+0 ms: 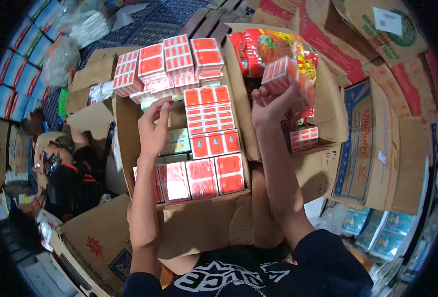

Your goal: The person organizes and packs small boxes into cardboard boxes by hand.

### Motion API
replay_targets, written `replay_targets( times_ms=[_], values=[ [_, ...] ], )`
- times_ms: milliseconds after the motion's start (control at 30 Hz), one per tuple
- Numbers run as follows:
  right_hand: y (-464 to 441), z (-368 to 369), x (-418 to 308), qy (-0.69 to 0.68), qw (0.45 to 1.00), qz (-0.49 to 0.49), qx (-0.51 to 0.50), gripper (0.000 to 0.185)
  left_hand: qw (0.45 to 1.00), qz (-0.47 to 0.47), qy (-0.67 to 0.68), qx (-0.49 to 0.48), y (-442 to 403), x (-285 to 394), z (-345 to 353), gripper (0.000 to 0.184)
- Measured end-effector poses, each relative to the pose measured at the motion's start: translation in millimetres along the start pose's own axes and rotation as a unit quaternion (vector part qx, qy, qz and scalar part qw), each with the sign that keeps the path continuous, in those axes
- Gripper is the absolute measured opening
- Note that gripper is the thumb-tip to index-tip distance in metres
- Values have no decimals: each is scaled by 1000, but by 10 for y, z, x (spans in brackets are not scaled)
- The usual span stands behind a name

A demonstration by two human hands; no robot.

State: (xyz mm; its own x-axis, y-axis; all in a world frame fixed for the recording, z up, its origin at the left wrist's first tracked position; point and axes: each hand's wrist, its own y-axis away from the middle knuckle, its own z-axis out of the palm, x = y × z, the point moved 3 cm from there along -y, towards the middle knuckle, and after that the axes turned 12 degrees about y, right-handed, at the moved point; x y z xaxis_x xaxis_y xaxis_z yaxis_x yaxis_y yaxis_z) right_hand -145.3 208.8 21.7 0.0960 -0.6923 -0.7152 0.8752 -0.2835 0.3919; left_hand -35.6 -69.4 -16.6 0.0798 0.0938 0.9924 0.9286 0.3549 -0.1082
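The right hand (pixel 276 103) grips a red-and-white pack (pixel 275 72); the empty left hand (pixel 154 121) hovers, relaxed, over a carton (pixel 123 119) of boxes (pixel 210 117), apparently rowed to conserve space.

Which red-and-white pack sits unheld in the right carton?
The pack by the near wall of the right carton; the others visible are grouped in the left carton or held in the right hand.

the blurred pack (pixel 278 73) seems red and white
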Motion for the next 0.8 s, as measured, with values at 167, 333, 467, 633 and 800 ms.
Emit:
replay_targets(
  times_ms=[167,333,467,633,800],
  values=[
    [-27,223,172,290,885,-242,-271,27,994,18,109,17,20,169,-94,42],
    [463,417,447,400,781,-186,-441,53,945,-44,313,-83,29,239,-46,59],
    [686,389,701,467,700,-40,-539,64,972,-159,168,-48,75,104,-132,80],
    [571,374,810,547,629,-119,-540,60,971,-179,137,-73,99,123,-289,87],
    [384,390,703,522,658,-290,-459,49,956,-266,5,-121,185,22,-349,98]
  ],
)
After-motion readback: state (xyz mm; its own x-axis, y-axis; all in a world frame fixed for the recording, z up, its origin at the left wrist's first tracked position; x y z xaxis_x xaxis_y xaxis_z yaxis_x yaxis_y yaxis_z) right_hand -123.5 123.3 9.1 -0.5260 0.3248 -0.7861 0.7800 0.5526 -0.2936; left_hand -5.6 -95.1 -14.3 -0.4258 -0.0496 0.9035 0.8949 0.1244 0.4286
